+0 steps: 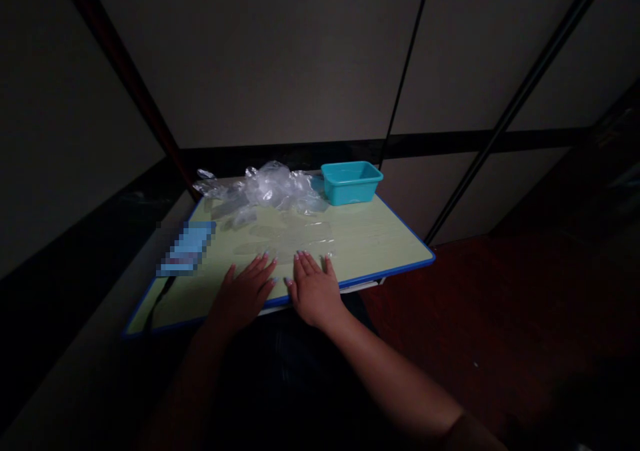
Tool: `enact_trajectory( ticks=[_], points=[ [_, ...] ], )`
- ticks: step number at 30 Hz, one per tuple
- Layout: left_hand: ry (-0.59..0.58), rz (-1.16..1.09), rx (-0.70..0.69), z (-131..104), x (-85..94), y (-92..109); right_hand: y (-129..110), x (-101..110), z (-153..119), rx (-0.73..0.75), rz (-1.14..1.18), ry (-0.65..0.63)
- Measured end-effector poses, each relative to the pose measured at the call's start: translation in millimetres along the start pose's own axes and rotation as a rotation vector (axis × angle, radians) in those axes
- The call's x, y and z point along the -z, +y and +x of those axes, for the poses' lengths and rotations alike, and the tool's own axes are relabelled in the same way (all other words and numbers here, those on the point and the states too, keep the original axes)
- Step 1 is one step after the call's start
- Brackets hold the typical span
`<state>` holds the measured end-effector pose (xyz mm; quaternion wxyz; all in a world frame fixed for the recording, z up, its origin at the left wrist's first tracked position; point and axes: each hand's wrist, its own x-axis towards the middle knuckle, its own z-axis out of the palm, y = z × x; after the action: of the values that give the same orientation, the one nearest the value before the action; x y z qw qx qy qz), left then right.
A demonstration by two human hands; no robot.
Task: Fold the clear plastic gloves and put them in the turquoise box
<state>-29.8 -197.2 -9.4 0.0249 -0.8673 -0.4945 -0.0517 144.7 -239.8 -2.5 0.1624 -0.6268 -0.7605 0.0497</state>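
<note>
Where a clear film [295,233] lies flat, it sits just ahead of the fingertips of both hands, though I cannot tell whether they touch its near edge; the left hand [243,295] rests palm down, fingers loosely spread and gripping nothing; the right hand [315,292] lies likewise beside it, its fingers straight and free; beyond the fingers, past the film, is a crumpled heap of clear plastic [277,187]; farther out and to the right of the fingers stands a turquoise tub [351,191]; left of the fingers lies a blurred blue card [189,247]; under them all is the blue-edged table [395,237].
</note>
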Motion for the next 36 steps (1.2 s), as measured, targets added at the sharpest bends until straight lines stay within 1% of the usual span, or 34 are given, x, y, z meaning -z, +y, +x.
enact_trajectory(
  ticks=[8, 15, 19, 24, 27, 31, 33, 36],
  points=[
    [-0.012, -0.022, 0.007, 0, 0.9, -1, 23, 6, -14, -0.137, -0.046, -0.001],
    [-0.028, -0.001, 0.015, 0, 1.6, -1, 42, 9, -20, -0.205, -0.081, 0.019],
    [-0.015, 0.029, 0.030, -1, 0.9, -2, 46, 8, -22, -0.216, -0.093, 0.026],
    [-0.004, 0.046, 0.044, -3, -4.0, -6, 45, 9, -22, -0.226, -0.090, 0.002],
    [0.016, 0.046, 0.045, -4, -6.0, -6, 43, 14, -13, -0.222, -0.075, 0.020],
    [0.041, 0.028, 0.109, 1, -2.5, -4, 35, 19, 14, -0.128, -0.053, 0.029],
    [0.028, 0.006, 0.164, 12, 1.4, -4, 29, 18, 32, -0.089, -0.033, -0.027],
    [0.020, -0.009, 0.259, 37, 5.4, -5, 18, 12, 53, -0.051, -0.009, -0.089]
  ],
)
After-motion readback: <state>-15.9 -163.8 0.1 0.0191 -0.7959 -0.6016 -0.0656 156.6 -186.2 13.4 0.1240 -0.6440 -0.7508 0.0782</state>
